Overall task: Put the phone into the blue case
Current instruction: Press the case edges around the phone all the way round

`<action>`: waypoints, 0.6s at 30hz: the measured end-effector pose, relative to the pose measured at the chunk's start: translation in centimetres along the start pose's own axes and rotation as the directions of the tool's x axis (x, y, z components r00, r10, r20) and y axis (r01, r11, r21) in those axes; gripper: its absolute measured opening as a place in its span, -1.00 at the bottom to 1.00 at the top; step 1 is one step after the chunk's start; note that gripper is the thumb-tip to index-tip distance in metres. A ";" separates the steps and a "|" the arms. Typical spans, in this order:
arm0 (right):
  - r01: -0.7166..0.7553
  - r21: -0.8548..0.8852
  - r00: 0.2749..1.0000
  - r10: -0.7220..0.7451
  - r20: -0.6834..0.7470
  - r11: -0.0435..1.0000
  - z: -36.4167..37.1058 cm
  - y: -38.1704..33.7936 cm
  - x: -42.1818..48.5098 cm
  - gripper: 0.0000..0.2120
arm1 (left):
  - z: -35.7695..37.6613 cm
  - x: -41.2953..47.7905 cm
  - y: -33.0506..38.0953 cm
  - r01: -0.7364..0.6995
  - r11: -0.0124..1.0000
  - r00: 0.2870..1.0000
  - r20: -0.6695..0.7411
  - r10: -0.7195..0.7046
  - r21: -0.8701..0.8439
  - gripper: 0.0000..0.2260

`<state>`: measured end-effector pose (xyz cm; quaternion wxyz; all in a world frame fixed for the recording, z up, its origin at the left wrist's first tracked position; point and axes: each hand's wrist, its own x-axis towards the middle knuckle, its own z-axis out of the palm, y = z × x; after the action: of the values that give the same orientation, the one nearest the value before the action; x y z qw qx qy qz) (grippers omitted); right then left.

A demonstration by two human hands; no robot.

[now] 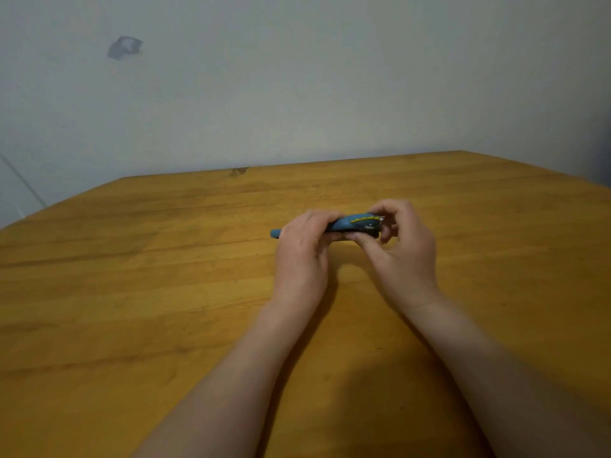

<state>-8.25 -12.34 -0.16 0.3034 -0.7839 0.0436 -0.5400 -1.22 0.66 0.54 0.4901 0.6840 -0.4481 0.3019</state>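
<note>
Item: two bare forearms reaching out over a wooden surface (165, 292), nothing else lying on it. Left hand (302, 246): fingers curled down over the near-left stretch of the blue case (347, 223), closed on it, thumb hidden beneath. Right hand (405, 246): fingers (395, 209) arched over the case's right end, thumb pressed under that corner, gripping there. Blue case: held just above the surface, edge-on, spanning from one set of fingers to the other, its left tip poking out beyond the left knuckles; a yellow raised trim shows just left of the right fingertips. Judged soft and rubbery, light, likely to flex and stretch at the rim; best taken at the corners. Phone (370, 232): a dark sliver at the case's lower right edge, by the right thumb; judged rigid, smooth, breakable, best pinched by its long edges. Contents of case: phone seemingly partly seated; how far cannot be told. Beyond the fingers: bare surface, then a pale wall (297, 77).
</note>
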 end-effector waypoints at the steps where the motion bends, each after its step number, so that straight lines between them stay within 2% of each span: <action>1: 0.009 0.008 1.000 -0.009 0.010 1.000 -0.1 0.0 0.1 -0.58 | 0.0 0.0 0.0 0.011 1.000 1.000 -0.013 -0.012 -0.018 -0.77; 5: -0.015 0.004 0.996 0.014 0.084 1.000 -0.4 0.6 0.2 -0.48 | -0.1 -0.1 -0.2 0.083 0.996 0.995 -0.056 -0.085 -0.039 -0.78; 11: -0.130 0.117 0.988 0.119 0.096 0.985 -0.5 0.6 0.2 -0.64 | 0.0 0.0 0.0 0.116 0.989 0.993 -0.021 -0.119 -0.087 -0.79; 15: -0.077 0.054 0.995 0.073 0.071 0.996 -0.7 0.5 0.1 -0.75 | 0.0 0.0 0.1 0.166 0.980 0.986 0.004 -0.166 -0.110 -0.80; 18: 0.024 -0.013 0.998 -0.023 0.063 1.000 -0.7 0.1 0.2 -0.80 | 0.0 0.0 -0.1 0.244 0.966 0.970 0.034 -0.242 -0.085 -0.80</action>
<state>-8.72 -12.80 0.04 0.2929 -0.8029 0.0284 -0.5185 -1.12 0.63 0.51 0.5479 0.7148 -0.3795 0.2117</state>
